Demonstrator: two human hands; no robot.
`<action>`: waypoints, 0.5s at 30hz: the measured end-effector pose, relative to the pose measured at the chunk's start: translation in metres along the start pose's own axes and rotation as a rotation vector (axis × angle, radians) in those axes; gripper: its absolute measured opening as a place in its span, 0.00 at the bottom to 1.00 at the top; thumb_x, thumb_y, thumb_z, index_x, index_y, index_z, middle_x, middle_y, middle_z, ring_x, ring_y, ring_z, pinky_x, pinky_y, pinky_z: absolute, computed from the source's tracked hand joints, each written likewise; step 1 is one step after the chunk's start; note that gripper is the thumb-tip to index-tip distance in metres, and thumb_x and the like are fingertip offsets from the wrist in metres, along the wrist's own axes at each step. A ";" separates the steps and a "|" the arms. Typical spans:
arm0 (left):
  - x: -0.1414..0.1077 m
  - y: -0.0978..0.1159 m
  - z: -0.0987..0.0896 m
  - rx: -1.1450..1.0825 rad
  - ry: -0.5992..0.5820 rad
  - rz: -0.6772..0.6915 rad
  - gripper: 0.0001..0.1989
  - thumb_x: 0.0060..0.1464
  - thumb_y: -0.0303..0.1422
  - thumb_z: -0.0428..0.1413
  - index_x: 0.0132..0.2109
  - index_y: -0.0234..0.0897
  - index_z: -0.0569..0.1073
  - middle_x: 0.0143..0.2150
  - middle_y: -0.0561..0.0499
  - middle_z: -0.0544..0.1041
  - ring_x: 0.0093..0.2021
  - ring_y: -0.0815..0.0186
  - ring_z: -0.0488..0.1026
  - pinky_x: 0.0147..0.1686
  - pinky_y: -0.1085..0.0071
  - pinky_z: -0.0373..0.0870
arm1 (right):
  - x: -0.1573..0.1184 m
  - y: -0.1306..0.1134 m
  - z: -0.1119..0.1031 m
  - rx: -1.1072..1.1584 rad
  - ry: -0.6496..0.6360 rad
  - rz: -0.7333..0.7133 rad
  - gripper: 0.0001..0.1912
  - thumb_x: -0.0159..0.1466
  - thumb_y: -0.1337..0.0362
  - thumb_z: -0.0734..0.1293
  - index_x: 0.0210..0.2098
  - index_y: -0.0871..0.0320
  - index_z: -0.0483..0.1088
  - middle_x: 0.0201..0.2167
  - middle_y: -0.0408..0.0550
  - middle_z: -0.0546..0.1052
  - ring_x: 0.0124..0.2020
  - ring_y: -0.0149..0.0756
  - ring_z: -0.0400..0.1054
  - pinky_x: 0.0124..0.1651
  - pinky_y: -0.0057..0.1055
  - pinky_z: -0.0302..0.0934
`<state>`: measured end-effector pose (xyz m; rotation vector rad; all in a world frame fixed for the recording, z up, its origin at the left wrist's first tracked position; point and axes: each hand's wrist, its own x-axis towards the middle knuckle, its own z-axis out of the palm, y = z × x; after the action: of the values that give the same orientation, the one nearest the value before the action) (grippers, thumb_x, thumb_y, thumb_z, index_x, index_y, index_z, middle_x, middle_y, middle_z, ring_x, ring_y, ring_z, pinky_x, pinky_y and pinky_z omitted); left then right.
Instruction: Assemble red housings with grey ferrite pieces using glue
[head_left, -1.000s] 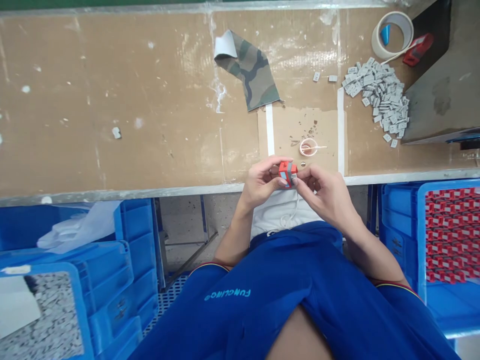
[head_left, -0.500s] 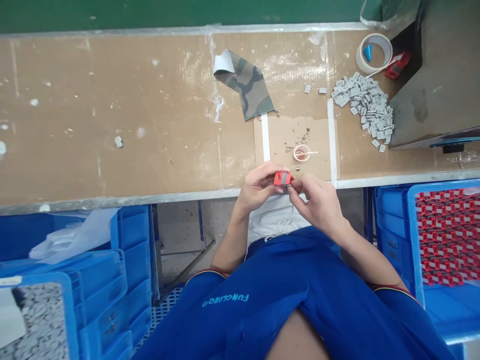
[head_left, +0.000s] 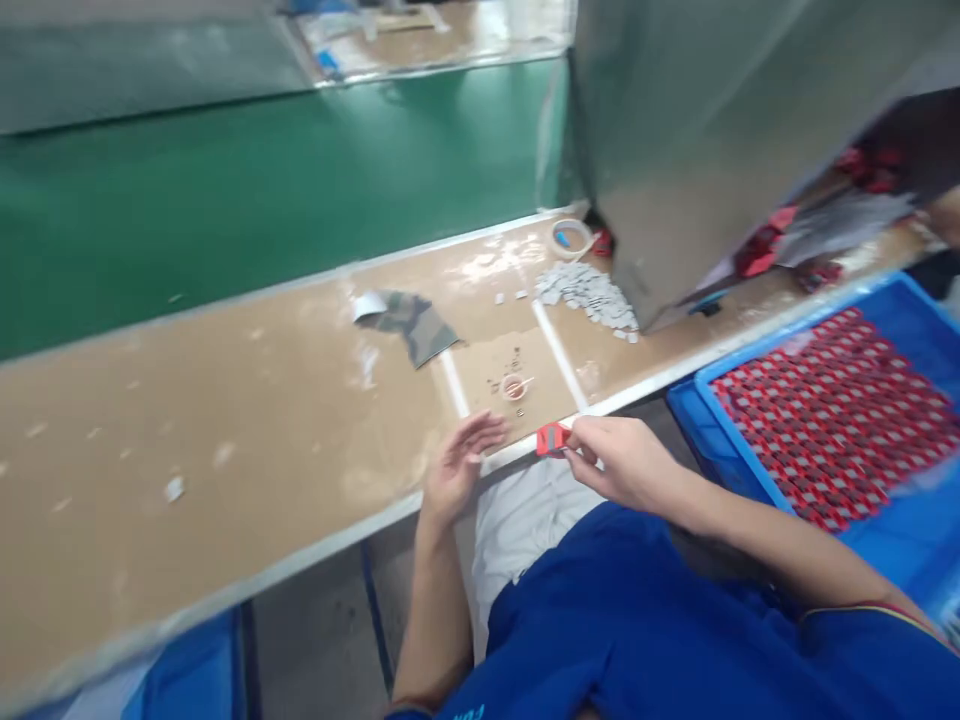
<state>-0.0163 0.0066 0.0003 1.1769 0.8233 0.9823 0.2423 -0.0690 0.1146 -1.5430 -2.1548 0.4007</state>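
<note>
Between the thumb and fingers of my right hand is a small red piece with a grey strip, held over the table's front edge. My left hand is apart from it to the left, fingers spread and holding nothing. Just beyond my hands stands a small round cup with a thin stick across it and dark bits scattered around. A pile of small grey tiles lies further back to the right. A camouflage-patterned sheet with one curled end lies behind the cup, to the left.
A blue crate holding rows of red pieces stands at the right. A tape roll lies beyond the tiles, beside a large grey metal panel. Behind the table is a green surface. More red items lie past the panel.
My left hand has let go of the red piece and opened to its left. The piece stays in my right hand. The view has swung right and up, showing more of the crate.
</note>
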 end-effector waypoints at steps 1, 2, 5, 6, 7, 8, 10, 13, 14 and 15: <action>0.000 -0.001 -0.002 0.026 0.046 -0.007 0.34 0.53 0.58 0.68 0.54 0.33 0.82 0.50 0.35 0.86 0.47 0.53 0.87 0.51 0.59 0.85 | -0.011 0.010 -0.021 -0.086 0.033 0.041 0.06 0.68 0.68 0.64 0.34 0.54 0.68 0.26 0.43 0.77 0.27 0.33 0.70 0.32 0.29 0.53; 0.000 -0.002 -0.005 0.064 0.073 -0.030 0.32 0.54 0.55 0.69 0.53 0.34 0.82 0.49 0.37 0.87 0.46 0.54 0.87 0.51 0.60 0.85 | -0.023 0.023 -0.044 -0.180 0.068 0.114 0.06 0.69 0.66 0.64 0.34 0.55 0.70 0.27 0.44 0.78 0.28 0.34 0.71 0.32 0.29 0.53; 0.006 0.000 -0.010 0.087 0.091 -0.084 0.25 0.51 0.50 0.73 0.48 0.36 0.84 0.44 0.43 0.88 0.43 0.56 0.87 0.47 0.64 0.86 | -0.053 0.081 -0.107 -0.485 0.135 0.541 0.08 0.70 0.61 0.64 0.37 0.56 0.74 0.31 0.49 0.81 0.32 0.40 0.74 0.34 0.31 0.53; 0.009 0.002 -0.010 0.076 0.102 -0.097 0.24 0.50 0.49 0.73 0.47 0.37 0.84 0.44 0.44 0.88 0.42 0.57 0.88 0.47 0.66 0.86 | -0.060 0.106 -0.125 -0.558 0.122 0.713 0.09 0.71 0.60 0.64 0.39 0.57 0.75 0.33 0.52 0.82 0.34 0.43 0.76 0.35 0.32 0.53; 0.011 0.005 -0.010 0.069 0.114 -0.116 0.23 0.49 0.48 0.74 0.46 0.38 0.85 0.43 0.45 0.89 0.42 0.58 0.88 0.46 0.67 0.86 | -0.065 0.132 -0.139 -0.609 0.094 0.866 0.11 0.72 0.60 0.64 0.42 0.58 0.76 0.36 0.55 0.84 0.38 0.46 0.77 0.37 0.33 0.54; 0.013 0.008 -0.009 0.063 0.128 -0.134 0.22 0.47 0.48 0.75 0.45 0.39 0.85 0.42 0.46 0.89 0.41 0.59 0.88 0.46 0.69 0.86 | -0.068 0.159 -0.150 -0.644 0.065 0.993 0.12 0.72 0.61 0.63 0.45 0.59 0.76 0.40 0.58 0.84 0.42 0.48 0.78 0.38 0.34 0.55; 0.015 0.013 -0.006 0.061 0.169 -0.172 0.21 0.44 0.47 0.76 0.42 0.41 0.86 0.40 0.48 0.89 0.40 0.61 0.88 0.44 0.73 0.86 | -0.067 0.210 -0.162 -0.672 0.024 1.130 0.15 0.73 0.64 0.61 0.51 0.63 0.77 0.48 0.65 0.84 0.47 0.51 0.78 0.41 0.35 0.57; 0.016 0.014 -0.008 0.101 0.235 -0.209 0.18 0.44 0.48 0.75 0.40 0.46 0.87 0.39 0.50 0.89 0.39 0.60 0.88 0.43 0.74 0.86 | -0.057 0.272 -0.166 -0.648 0.020 1.157 0.18 0.73 0.67 0.60 0.55 0.69 0.76 0.52 0.72 0.82 0.49 0.53 0.78 0.42 0.36 0.59; 0.017 0.012 -0.011 0.137 0.249 -0.216 0.17 0.45 0.49 0.74 0.40 0.49 0.87 0.40 0.51 0.89 0.39 0.59 0.88 0.45 0.71 0.87 | -0.053 0.288 -0.166 -0.636 0.026 1.155 0.19 0.73 0.68 0.59 0.56 0.70 0.75 0.52 0.73 0.82 0.49 0.53 0.78 0.42 0.36 0.60; 0.017 0.011 -0.015 0.191 0.247 -0.224 0.15 0.47 0.51 0.72 0.41 0.53 0.87 0.41 0.53 0.89 0.41 0.56 0.88 0.48 0.67 0.87 | -0.049 0.303 -0.166 -0.623 0.035 1.153 0.19 0.73 0.69 0.59 0.57 0.72 0.74 0.53 0.75 0.81 0.50 0.52 0.78 0.43 0.36 0.60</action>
<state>-0.0261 0.0285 0.0073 1.1079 1.2410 0.8878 0.5875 -0.0205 0.1004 -3.0197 -1.1600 0.0065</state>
